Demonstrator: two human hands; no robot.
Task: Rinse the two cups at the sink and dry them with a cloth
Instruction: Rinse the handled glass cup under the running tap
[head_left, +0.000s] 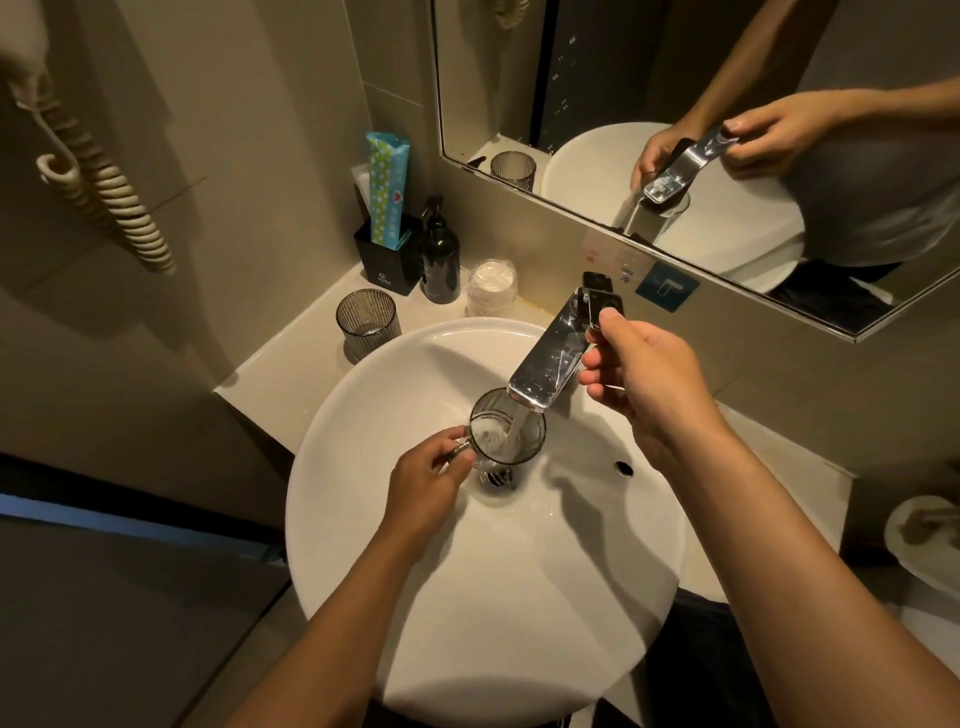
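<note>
A round white ceramic basin (395, 597) sits on a pale counter (270, 384), smooth and glossy. Over its middle the left hand (423, 486) pinches the thin handle of a smoky, ribbed glass mug (506, 434), held upright above the drain. A stream of water (514, 431) falls into it from the flat, rectangular chrome spout (545, 364), frothing white inside; the mug's base is hard to make out through the splash. The right hand (641, 376) curls round the faucet lever (602, 301), thumb pressed on top, its fingers partly hidden behind the spout. The second ribbed glass cup (368, 325) stands upright at the counter's back left edge, just beside the basin rim. Behind it in the corner are a dark pump bottle (440, 260), a black square holder (387, 254) with a patterned packet, and wrapped white discs (491, 288) whose nature I cannot tell. The mirror (597, 67) above cuts off the arms.
</note>
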